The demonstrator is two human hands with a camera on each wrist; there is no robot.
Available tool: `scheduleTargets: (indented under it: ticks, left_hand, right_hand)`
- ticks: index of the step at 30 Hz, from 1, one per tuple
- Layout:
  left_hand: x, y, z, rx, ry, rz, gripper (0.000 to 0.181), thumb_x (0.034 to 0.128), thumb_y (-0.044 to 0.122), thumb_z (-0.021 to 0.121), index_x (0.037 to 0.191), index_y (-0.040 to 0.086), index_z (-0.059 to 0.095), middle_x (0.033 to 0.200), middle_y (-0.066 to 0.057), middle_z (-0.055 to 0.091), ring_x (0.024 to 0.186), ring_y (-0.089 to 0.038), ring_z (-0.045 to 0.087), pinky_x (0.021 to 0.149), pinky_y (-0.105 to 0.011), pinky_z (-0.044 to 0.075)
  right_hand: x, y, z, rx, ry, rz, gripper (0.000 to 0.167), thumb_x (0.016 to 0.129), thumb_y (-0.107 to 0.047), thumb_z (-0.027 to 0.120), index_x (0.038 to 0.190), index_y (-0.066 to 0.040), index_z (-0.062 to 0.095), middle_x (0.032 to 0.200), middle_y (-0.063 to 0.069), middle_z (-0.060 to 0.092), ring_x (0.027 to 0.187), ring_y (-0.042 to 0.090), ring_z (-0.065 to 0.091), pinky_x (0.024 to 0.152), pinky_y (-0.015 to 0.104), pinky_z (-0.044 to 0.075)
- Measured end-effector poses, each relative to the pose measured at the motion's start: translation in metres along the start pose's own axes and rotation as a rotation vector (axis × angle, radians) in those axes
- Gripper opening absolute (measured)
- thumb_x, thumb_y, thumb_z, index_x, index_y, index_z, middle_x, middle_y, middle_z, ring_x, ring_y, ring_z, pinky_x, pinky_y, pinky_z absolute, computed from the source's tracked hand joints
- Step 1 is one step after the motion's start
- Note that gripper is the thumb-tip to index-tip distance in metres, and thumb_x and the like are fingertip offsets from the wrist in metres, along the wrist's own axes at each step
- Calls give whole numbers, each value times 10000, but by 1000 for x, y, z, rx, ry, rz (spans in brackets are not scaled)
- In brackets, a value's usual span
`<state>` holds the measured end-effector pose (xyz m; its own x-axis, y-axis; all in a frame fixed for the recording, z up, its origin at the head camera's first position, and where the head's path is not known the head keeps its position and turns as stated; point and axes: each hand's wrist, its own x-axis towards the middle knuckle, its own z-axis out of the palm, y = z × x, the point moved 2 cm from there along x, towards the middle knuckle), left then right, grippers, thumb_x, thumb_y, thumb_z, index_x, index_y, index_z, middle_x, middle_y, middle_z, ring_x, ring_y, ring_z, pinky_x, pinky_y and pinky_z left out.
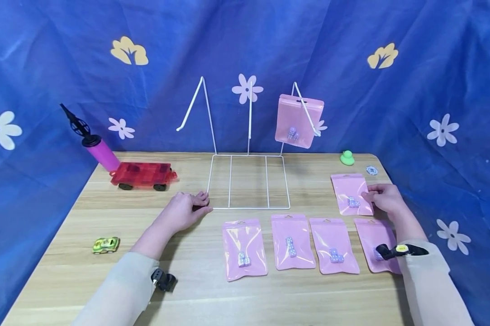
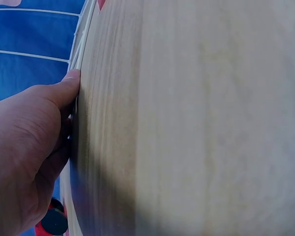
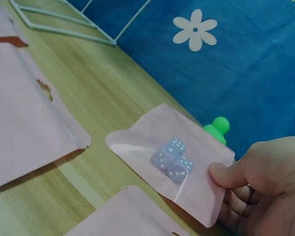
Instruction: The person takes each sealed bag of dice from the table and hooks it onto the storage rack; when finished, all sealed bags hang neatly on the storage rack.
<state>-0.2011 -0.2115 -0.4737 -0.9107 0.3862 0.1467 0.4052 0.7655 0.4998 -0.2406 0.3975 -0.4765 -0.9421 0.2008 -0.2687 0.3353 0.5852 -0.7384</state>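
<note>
A white wire rack stands mid-table, its front left corner pinched between the thumb and fingers of my left hand. In the left wrist view, the thumb of that hand lies against the wire. My right hand pinches the right edge of a pink pouch with dice inside. Seen from the right wrist, that pouch is tilted, with the right hand's thumb on its face. Another pink pouch hangs on the rack's right hook.
Several pink pouches with dice lie in a row in front. A red wheeled cart, purple pump and green toy car are at left. A green duck and round chip sit back right, before a blue curtain.
</note>
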Motion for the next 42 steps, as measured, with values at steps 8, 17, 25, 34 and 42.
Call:
scheduleTargets:
  ticks: [8,17,25,34,42]
  left_hand:
    - [0,0,2,-2,7,2,348,958,210,824,1208,-23,764,1301,-185,684,1267,-332,643,1105,-514,476]
    - [-1,0,0,-5,8,-2,341,959,208,822,1196,-30,765,1307,-188,678,1269,-339,641,1108,-524,469]
    - [-1,-2,1,8,21,15,332,955,200,826,1187,-31,768,1287,-196,684,1254,-341,650,1098,-510,480]
    - [-2,-2,3,33,30,38,351,966,223,813,1211,-25,765,1302,-181,686,1262,-336,648,1100,-515,483]
    - [-1,-5,5,21,40,27,343,963,219,817,1205,-20,770,1295,-171,694,1267,-333,647,1107,-514,476]
  right_hand:
    - [-17,-2,-2,110,29,-57,441,1083,-232,638,1369,96,569,1120,151,629,913,176,603,715,232,553]
    - [-45,-19,-8,458,77,-200,97,1037,-40,673,1093,40,676,863,-63,695,778,52,633,682,165,570]
    - [-73,-43,-8,721,54,-276,67,991,16,721,968,-38,753,851,-1,719,747,75,639,651,169,565]
    - [-100,-62,4,852,-22,-358,136,982,93,690,970,-21,762,857,26,720,757,87,644,682,174,577]
    - [-119,-87,12,895,-94,-493,170,995,129,641,1005,12,764,891,45,733,792,93,664,734,188,593]
